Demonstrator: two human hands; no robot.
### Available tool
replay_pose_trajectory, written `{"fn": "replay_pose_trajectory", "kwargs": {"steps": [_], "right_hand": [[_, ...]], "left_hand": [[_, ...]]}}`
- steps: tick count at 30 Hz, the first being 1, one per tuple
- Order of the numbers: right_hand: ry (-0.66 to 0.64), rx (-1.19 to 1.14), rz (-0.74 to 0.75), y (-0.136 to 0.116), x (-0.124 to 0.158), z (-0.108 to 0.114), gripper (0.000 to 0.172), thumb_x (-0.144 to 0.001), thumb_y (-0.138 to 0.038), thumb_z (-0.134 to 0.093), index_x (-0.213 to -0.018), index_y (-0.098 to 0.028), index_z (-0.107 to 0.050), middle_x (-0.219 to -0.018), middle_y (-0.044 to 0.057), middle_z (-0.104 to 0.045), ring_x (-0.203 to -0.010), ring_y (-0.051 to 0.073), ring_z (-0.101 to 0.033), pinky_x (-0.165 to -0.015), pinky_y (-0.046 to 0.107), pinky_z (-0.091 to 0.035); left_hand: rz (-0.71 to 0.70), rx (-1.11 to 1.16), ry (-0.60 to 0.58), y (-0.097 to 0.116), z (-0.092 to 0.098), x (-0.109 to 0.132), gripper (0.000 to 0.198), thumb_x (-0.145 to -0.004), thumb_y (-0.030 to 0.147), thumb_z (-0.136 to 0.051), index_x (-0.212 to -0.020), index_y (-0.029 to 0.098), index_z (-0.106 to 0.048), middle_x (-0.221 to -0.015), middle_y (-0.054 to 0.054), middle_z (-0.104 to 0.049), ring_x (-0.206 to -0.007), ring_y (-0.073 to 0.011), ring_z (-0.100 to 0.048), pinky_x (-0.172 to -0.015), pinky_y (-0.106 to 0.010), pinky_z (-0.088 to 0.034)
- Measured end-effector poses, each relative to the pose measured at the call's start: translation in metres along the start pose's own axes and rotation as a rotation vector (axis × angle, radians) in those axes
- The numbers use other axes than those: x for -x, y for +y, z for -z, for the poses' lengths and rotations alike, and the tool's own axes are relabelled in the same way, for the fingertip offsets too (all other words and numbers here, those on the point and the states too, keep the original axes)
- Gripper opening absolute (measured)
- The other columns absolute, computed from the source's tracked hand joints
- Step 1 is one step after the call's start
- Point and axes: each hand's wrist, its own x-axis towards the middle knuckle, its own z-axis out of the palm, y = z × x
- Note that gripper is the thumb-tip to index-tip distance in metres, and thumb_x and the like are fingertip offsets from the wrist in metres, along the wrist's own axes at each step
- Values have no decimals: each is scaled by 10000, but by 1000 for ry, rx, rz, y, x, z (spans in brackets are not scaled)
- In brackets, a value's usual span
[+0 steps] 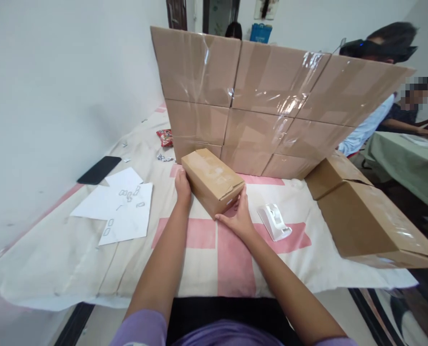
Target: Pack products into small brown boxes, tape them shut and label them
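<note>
A closed brown cardboard box (pixel 212 175) is held between my two hands, tilted at an angle in front of a wall of taped boxes. My left hand (pixel 182 186) presses on its left side, with most of its fingers hidden behind the box. At the near right end, my right hand (pixel 239 214) grips the box with the thumb at the lower corner and the fingers along the end face. The wall of taped cardboard boxes (pixel 259 108) stands upright just behind it. To the right of my right hand lies a white tape dispenser (pixel 275 222).
White papers with small drawn shapes (pixel 130 211) and a black phone (pixel 99 170) lie at left. A red snack packet (pixel 165 138) is by the wall of boxes. Two more cardboard boxes (pixel 365 221) sit at the right edge of the cloth-covered table (pixel 195 283). Other people are beyond.
</note>
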Motion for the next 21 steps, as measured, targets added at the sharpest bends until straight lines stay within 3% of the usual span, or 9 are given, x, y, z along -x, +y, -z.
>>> {"fn": "replay_pose_trajectory", "kwargs": {"steps": [5, 21], "right_hand": [[23, 7, -8, 4, -1, -3, 1539, -591, -657, -883, -1637, -188, 143, -1398, 202, -408, -1325, 408, -435, -1048, 596, -464], [41, 31, 5, 1, 3, 0, 1429, -648, -590, -868, -1643, -245, 97, -1317, 155, -434, -1220, 362, -500, -1022, 570, -497]], "left_hand": [[-50, -46, 31, 0, 0, 2, 451, -930, 629, -523, -738, 221, -531, -817, -32, -597, -913, -221, -574, -872, -342, -475], [-36, -59, 16, -5, 1, 0, 451, -958, 614, -519, -749, 215, -550, -785, -24, -577, -828, -208, -553, -809, -341, -465]]}}
